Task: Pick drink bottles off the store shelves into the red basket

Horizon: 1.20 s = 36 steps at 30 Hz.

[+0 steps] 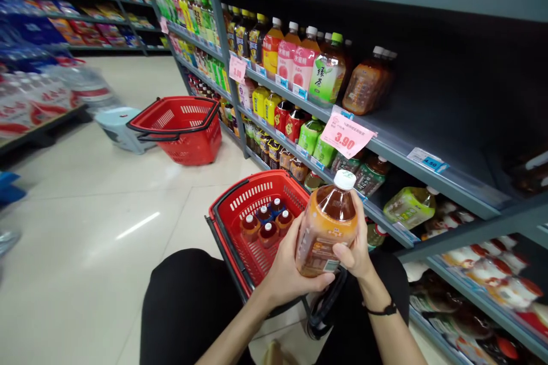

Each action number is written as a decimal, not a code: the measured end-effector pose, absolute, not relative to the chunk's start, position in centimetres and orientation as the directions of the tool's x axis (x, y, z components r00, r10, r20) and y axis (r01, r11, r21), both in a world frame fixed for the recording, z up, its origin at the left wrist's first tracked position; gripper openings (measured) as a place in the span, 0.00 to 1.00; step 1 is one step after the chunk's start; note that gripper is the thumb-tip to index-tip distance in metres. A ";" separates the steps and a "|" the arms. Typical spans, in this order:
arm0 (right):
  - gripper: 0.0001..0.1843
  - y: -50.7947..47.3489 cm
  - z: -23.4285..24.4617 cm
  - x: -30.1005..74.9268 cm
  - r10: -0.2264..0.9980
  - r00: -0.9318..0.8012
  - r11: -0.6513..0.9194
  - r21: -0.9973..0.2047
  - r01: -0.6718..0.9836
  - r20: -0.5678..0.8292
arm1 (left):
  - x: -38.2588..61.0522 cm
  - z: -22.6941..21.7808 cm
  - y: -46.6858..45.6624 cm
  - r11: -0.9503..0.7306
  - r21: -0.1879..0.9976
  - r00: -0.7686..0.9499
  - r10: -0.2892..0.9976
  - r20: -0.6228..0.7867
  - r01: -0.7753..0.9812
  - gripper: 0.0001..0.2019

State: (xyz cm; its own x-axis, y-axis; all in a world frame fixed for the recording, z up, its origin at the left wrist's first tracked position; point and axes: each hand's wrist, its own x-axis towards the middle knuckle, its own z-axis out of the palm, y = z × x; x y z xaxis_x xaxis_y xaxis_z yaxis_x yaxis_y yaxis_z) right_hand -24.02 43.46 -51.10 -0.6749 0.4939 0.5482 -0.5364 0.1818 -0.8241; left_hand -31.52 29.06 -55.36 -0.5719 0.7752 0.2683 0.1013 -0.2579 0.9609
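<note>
Both my hands grip one large orange tea bottle (326, 227) with a white cap, held upright over my knees. My left hand (286, 269) wraps its lower left side; my right hand (356, 251) clasps its right side, a dark band on that wrist. Just behind the bottle stands a red shopping basket (240, 201) on the floor, holding several bottles (268, 222) with white and blue caps. The same orange bottles (367, 86) stand on the shelf (432, 168) to my right, with bare space beside them.
Grey shelves of drink bottles run along the right, with a pink 3.90 price tag (346, 136). A second red basket (182, 125) sits farther down the aisle beside a pale stool (116, 125). Stacked water packs (38, 100) line the left.
</note>
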 end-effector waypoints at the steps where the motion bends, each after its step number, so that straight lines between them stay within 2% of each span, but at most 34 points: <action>1: 0.51 43.5 -51.1 -24.0 0.493 -0.674 0.191 -0.824 -0.533 0.550 | -31.5 -55.4 29.1 -0.251 0.963 -0.576 0.775 0.260 0.097 0.59; 6: 0.57 43.6 -50.9 -23.8 0.505 -0.697 0.197 -0.854 -0.481 0.509 | -31.2 -55.4 29.2 -0.246 0.967 -0.586 0.776 0.234 0.060 0.60; 11: 0.54 43.4 -50.4 -23.6 0.517 -0.698 0.196 -0.862 -0.467 0.496 | -31.1 -55.6 29.2 -0.242 0.969 -0.570 0.789 0.231 0.058 0.59; 16: 0.58 43.2 -50.0 -23.6 0.536 -0.704 0.182 -0.878 -0.442 0.466 | -31.0 -55.5 29.2 -0.250 0.967 -0.576 0.784 0.231 0.047 0.60; 21: 0.52 43.1 -50.1 -23.4 0.510 -0.696 0.188 -0.855 -0.483 0.505 | -30.8 -55.2 29.1 -0.263 0.965 -0.579 0.784 0.223 0.015 0.60; 30: 0.52 42.7 -50.2 -22.7 0.470 -0.700 0.255 -0.842 -0.475 0.538 | -31.1 -56.0 28.9 -0.329 0.933 -0.551 0.811 0.199 -0.146 0.60; 34: 0.55 42.5 -50.4 -22.3 0.511 -0.667 0.279 -0.839 -0.468 0.542 | -30.8 -55.2 28.8 -0.365 0.912 -0.550 0.809 0.209 -0.190 0.60; 36: 0.58 42.5 -50.2 -22.4 0.535 -0.682 0.243 -0.864 -0.440 0.498 | -30.4 -54.0 28.8 -0.351 0.905 -0.552 0.816 0.169 -0.242 0.58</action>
